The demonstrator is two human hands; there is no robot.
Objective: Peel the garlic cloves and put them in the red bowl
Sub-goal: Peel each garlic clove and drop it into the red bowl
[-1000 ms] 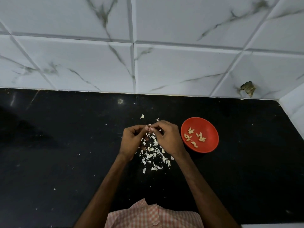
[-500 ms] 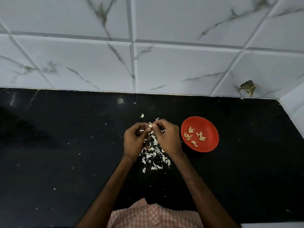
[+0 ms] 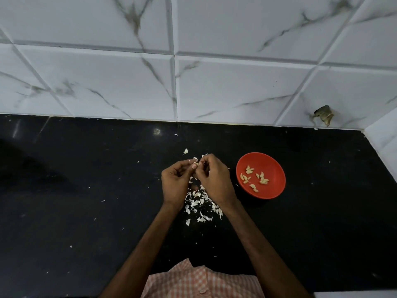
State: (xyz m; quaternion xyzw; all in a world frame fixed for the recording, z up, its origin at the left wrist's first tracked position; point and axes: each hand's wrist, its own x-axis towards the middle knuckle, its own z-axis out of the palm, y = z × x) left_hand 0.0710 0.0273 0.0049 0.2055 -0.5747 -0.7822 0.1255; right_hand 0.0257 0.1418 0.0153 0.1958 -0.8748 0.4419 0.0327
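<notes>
Clove (image 3: 195, 163) pinched between left hand (image 3: 175, 183) and right hand (image 3: 214, 181), fingers (image 3: 182, 163) of both curled narrow on it above the bench (image 3: 86, 190); red bowl (image 3: 274, 190) sits just to the right, nearest the right hand.

**One head-worn view**

A single wide-angle camera rides on the person's head, facing forward and steeply down, near enough that both forearms (image 3: 150, 244) cross the lower frame. The red bowl (image 3: 275, 168) sits right of centre on the surface (image 3: 86, 190). The tiled wall (image 3: 236, 89) rises beyond the bowl, and the checked shirt (image 3: 193, 282) shows nearer than it.
</notes>
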